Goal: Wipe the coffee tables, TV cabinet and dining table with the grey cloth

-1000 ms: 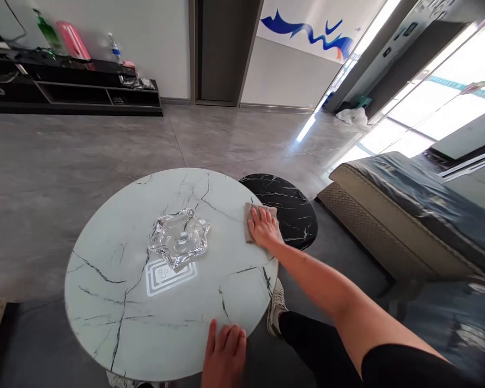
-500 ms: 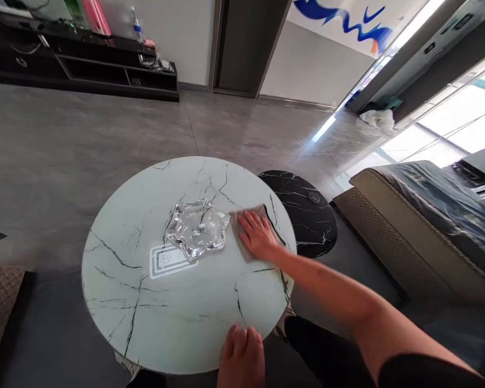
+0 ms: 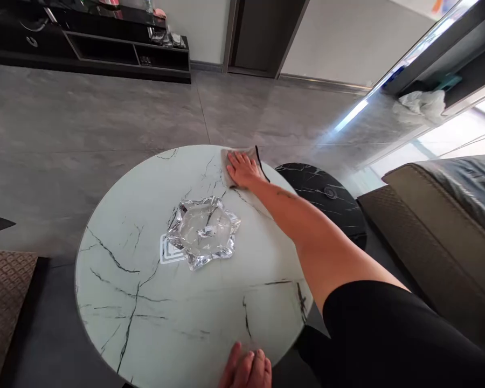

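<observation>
My right hand [image 3: 243, 170] lies flat on a grey-beige cloth [image 3: 254, 154] with a dark edge, its fingers spread over it. The cloth rests at the far rim of a round white marble-patterned table [image 3: 145, 334]. Nearer the middle of the tabletop sits a clear glass ashtray [image 3: 204, 231] with a wavy, star-like rim, apart from both hands. It partly covers a white printed rectangle [image 3: 170, 253]. At the near edge, my left hand [image 3: 248, 372] touches the tabletop with loosely bent fingers and nothing visible in them. The rest of that hand is cut off by the frame.
A lower black marble-patterned table [image 3: 323, 188] adjoins the white one on the right. Beyond it stands a beige couch [image 3: 432, 205] with plastic film on top. A black cabinet [image 3: 105, 48] runs along the back wall, beside a dark door [image 3: 262, 37].
My right hand has slid the cloth from the table's right side to its far edge, past the ashtray. My left hand stays at the near edge. The view has shifted slightly.
</observation>
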Demonstrator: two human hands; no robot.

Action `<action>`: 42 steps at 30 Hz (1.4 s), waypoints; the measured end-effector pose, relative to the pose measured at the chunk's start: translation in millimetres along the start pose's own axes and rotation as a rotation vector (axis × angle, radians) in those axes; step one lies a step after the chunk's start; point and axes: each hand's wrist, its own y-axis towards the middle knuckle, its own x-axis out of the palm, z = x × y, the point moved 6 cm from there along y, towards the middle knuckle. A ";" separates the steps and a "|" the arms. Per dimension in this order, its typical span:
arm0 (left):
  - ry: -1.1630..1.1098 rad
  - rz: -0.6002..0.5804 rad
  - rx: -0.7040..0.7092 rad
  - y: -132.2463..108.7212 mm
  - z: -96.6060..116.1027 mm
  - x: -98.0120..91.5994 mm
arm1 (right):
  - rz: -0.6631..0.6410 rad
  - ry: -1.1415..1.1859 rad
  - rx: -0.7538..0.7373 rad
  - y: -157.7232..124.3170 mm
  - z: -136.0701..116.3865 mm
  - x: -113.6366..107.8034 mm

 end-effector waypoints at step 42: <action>-0.141 -0.288 0.116 45.5 -22.2 -51.7 | -0.094 0.041 0.043 -334.1 -45.4 3.7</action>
